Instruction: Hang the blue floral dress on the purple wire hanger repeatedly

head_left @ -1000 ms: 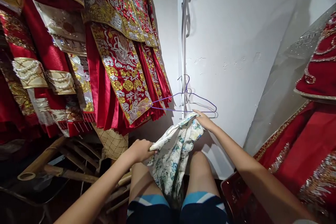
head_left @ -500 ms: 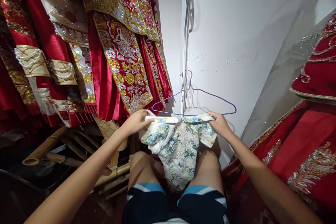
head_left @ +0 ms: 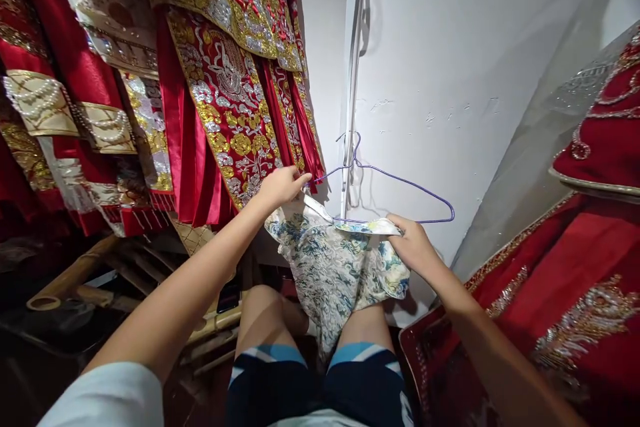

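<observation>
A white garment with a blue, green and yellow floral pattern [head_left: 325, 267] hangs between my hands, above my knees. Pinched at the garment's upper left edge, my left hand [head_left: 284, 185] is raised to the left end of the purple wire hanger [head_left: 410, 181]. My right hand [head_left: 411, 240] grips the garment's upper right edge, just under the hanger's bottom bar. The hanger's hook is at a metal upright [head_left: 353, 80] by the wall. What lies under my left fingers is partly hidden.
Red embroidered costumes [head_left: 235, 113] hang at the left, with bamboo poles [head_left: 70, 273] below them. More red beaded garments [head_left: 590, 247] stand close on the right, beside clear plastic sheeting. A white wall [head_left: 425, 47] lies ahead.
My left hand has moved up and right to the hanger's left end, lifting that side of the garment. My right hand still holds its edge. The hanger has tilted slightly.
</observation>
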`<state>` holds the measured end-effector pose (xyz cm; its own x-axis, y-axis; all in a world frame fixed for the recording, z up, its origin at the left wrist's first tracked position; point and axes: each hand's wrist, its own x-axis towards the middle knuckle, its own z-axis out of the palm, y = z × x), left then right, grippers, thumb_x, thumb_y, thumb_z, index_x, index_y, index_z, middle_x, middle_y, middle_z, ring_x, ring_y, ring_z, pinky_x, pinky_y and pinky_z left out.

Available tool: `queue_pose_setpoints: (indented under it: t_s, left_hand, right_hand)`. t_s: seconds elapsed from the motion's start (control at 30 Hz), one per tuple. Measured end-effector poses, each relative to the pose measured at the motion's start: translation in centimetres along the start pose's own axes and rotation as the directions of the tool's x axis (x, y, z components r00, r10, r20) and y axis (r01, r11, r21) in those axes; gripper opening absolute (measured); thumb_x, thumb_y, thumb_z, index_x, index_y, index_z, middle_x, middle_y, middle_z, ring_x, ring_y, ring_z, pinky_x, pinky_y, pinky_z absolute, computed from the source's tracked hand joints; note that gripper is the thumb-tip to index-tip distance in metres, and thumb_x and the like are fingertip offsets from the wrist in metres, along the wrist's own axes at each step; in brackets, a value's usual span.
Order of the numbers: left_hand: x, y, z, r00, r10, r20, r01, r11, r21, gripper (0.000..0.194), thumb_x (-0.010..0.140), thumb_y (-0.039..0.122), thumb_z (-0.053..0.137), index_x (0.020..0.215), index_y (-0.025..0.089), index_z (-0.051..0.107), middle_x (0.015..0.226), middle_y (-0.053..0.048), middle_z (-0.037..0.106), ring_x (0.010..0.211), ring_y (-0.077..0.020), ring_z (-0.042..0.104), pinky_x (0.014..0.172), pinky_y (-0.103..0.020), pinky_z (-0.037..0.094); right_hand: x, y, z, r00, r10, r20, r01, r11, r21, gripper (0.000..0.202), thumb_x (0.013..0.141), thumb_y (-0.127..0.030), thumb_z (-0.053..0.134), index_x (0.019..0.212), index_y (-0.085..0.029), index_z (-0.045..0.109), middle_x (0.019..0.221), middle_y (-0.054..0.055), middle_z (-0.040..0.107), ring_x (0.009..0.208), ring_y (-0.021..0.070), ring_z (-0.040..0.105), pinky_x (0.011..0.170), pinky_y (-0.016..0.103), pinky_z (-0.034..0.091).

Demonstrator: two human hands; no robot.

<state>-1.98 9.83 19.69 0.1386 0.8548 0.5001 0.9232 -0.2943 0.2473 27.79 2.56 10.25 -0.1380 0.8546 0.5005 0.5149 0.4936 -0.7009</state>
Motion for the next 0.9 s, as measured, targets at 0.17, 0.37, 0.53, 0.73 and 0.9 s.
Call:
queue_pose_setpoints:
  t_s: [0.17, 0.37, 0.53, 0.73, 0.9]
  left_hand:
    - [-1.3, 1.1, 1.3, 0.999, 0.03, 0.045, -0.033, 0.998, 0.057, 0.044, 0.093, 0.056, 0.04, 0.09, 0.016, 0.058, 0.088, -0.014, 0.067, 0.083, -0.0304, 0.063, 0.072, -0.037, 0.046]
    - [0.3, 2.8, 3.8, 0.977, 0.164, -0.139, -0.173, 0.983, -0.057, 0.025, 0.093, 0.037, 0.046, 0.096, 0.015, 0.06, 0.102, -0.014, 0.067, 0.095, -0.028, 0.061, 0.082, -0.037, 0.045]
    - [0.9, 1.9, 3.8, 0.964, 0.211, -0.163, -0.236, 0.959, -0.156, 0.027, 0.093, 0.029, 0.04, 0.085, 0.016, 0.063, 0.085, -0.009, 0.067, 0.079, -0.0224, 0.059, 0.078, -0.034, 0.044]
    - [0.6, 2.1, 3.2, 0.962, 0.218, -0.168, -0.252, 0.941, -0.225, 0.028, 0.091, 0.03, 0.043, 0.078, 0.016, 0.063, 0.076, -0.006, 0.066, 0.071, -0.0196, 0.058, 0.068, -0.03, 0.041]
    - [0.7, 0.3, 3.4, 0.97, 0.165, -0.178, -0.21, 0.939, -0.272, 0.034, 0.095, 0.04, 0.039, 0.097, 0.016, 0.064, 0.09, -0.007, 0.069, 0.08, -0.0208, 0.061, 0.075, -0.03, 0.044]
  right_hand:
    - [0.1, -0.1, 0.8, 1.0, 0.008, -0.012, -0.007, 0.999, 0.047, 0.008, 0.07, -0.018, 0.042, 0.063, -0.022, 0.04, 0.059, -0.004, 0.04, 0.06, 0.0149, 0.041, 0.057, 0.025, 0.028]
    - [0.2, 0.0, 2.1, 1.0, -0.014, 0.011, 0.013, 0.997, 0.076, 0.008, 0.07, -0.017, 0.042, 0.067, -0.021, 0.048, 0.064, -0.002, 0.051, 0.065, 0.0167, 0.047, 0.059, 0.025, 0.033]
    - [-0.5, 0.3, 0.0, 0.988, -0.007, -0.157, 0.002, 0.999, -0.032, 0.072, 0.067, -0.011, 0.045, 0.138, -0.021, 0.049, 0.087, 0.003, 0.069, 0.072, 0.0203, 0.059, 0.065, 0.028, 0.042]
    - [1.8, 3.8, -5.7, 0.926, 0.08, -0.37, -0.14, 0.981, -0.138, 0.071, 0.065, -0.018, 0.056, 0.136, -0.014, 0.057, 0.083, 0.007, 0.07, 0.07, 0.0218, 0.06, 0.063, 0.03, 0.044]
    - [2.6, 2.2, -9.0, 0.959, 0.23, 0.167, -0.27, 0.921, 0.28, 0.025, 0.069, -0.037, 0.071, 0.08, -0.015, 0.074, 0.07, 0.007, 0.069, 0.061, 0.022, 0.062, 0.056, 0.031, 0.044]
